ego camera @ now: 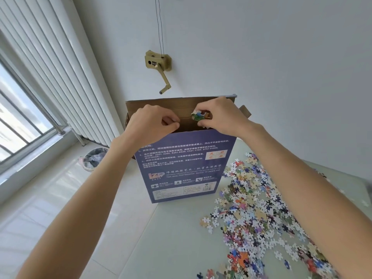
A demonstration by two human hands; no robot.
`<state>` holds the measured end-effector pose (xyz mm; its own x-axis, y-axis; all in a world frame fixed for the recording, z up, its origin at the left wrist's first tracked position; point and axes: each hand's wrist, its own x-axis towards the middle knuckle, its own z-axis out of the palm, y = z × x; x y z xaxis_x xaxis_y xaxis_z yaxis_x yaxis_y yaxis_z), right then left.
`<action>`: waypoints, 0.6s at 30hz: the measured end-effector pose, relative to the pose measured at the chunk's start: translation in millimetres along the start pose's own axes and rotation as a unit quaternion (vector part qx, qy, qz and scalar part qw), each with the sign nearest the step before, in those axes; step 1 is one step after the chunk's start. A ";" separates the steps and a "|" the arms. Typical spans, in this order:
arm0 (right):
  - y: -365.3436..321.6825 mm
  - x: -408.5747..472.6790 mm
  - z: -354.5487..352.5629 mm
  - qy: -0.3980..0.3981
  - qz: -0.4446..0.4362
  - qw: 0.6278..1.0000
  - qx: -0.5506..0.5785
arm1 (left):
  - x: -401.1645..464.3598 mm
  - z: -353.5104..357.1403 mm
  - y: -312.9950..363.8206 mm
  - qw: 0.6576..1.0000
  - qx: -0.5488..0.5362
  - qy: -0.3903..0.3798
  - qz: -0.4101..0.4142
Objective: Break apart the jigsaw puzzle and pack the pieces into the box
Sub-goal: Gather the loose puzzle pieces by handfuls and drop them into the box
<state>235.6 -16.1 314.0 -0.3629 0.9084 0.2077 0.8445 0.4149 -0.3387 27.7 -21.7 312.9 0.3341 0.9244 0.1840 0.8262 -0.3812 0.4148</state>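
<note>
A tall blue puzzle box [181, 166] stands upright on the pale table [177, 238], its brown top flaps open. My left hand [151, 123] is curled over the box's top front edge, gripping it. My right hand [221, 115] pinches a small clump of joined puzzle pieces [198, 115], green and blue, right above the box's opening. A wide spread of loose puzzle pieces [257, 214] lies on the table to the right of the box, under my right forearm.
The table's left edge runs diagonally below the box, with tiled floor beyond. A bin [93, 159] sits on the floor by the radiator [60, 77]. A wall crank [159, 65] hangs above the box. A window is at far left.
</note>
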 end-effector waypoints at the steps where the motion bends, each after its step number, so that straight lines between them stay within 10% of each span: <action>1: -1.8 0.2 0.3 -0.004 0.000 1.000 -0.003 | -3.2 0.5 0.9 1.000 -0.015 0.001 0.010; 18: -14.9 -9.6 1.8 0.068 0.017 0.997 0.037 | -15.5 9.0 0.6 0.996 -0.035 0.045 0.074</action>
<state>225.8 -30.9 315.4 -0.2732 0.9085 0.3163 0.8225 0.3911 -0.4129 27.1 -36.2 302.3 0.4057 0.8540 0.3257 0.7364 -0.5165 0.4371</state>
